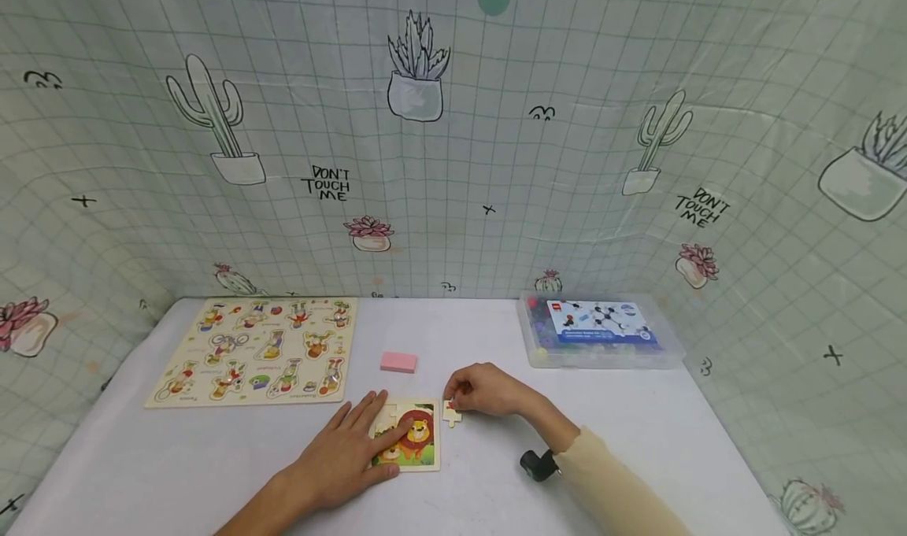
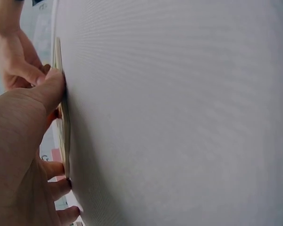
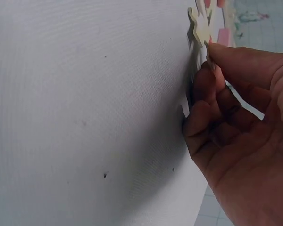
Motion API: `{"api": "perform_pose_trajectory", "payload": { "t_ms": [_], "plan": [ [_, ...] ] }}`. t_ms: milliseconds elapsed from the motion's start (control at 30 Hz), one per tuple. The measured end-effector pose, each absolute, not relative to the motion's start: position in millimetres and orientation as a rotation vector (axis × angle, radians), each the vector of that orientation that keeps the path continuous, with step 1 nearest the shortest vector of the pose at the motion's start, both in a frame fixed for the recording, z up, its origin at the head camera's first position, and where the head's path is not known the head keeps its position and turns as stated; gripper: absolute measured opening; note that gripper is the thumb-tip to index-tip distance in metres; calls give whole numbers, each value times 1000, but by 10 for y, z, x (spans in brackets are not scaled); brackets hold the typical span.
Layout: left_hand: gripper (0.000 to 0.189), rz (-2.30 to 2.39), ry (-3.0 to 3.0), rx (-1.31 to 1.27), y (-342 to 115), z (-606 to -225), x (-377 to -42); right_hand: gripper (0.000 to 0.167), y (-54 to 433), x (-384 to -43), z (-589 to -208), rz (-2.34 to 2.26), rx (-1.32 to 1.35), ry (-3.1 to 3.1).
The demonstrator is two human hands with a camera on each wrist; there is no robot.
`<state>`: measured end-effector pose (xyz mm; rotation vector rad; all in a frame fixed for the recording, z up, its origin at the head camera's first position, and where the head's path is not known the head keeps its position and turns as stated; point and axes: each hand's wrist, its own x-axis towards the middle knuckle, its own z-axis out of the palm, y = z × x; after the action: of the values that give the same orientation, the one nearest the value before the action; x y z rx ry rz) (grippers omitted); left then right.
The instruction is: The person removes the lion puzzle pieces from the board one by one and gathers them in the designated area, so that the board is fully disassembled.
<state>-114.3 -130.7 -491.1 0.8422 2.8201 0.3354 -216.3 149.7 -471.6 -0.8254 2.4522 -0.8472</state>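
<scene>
A small square wooden jigsaw puzzle [image 1: 416, 440] with a lion picture lies on the table in the head view. Across its left side rests my left hand [image 1: 338, 456], fingers spread and the index finger on the picture; the thumb lies by the near edge. In the left wrist view the puzzle's thin edge [image 2: 66, 134] shows beside that hand. Just right of the board, my right hand [image 1: 489, 390] pinches a loose jigsaw piece [image 1: 452, 417] between thumb and fingertips. The right wrist view shows the piece's pale knobbed edge [image 3: 201, 29] beyond the thumb.
Behind the puzzle lies a pink block [image 1: 399, 362]. A larger wooden picture board [image 1: 248, 398] with animal figures is at the back left. At the back right stands a clear plastic case [image 1: 602, 356]. A black object [image 1: 538, 466] sits by the right forearm.
</scene>
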Motion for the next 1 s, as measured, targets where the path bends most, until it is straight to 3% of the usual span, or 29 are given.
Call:
{"api": "perform_pose_trajectory", "payload": {
  "t_ms": [1000],
  "plan": [
    [64,345,2831,857,-1316,-4915,-1137,8,1450,-2164,-4764,-783,-858,2517]
  ]
}}
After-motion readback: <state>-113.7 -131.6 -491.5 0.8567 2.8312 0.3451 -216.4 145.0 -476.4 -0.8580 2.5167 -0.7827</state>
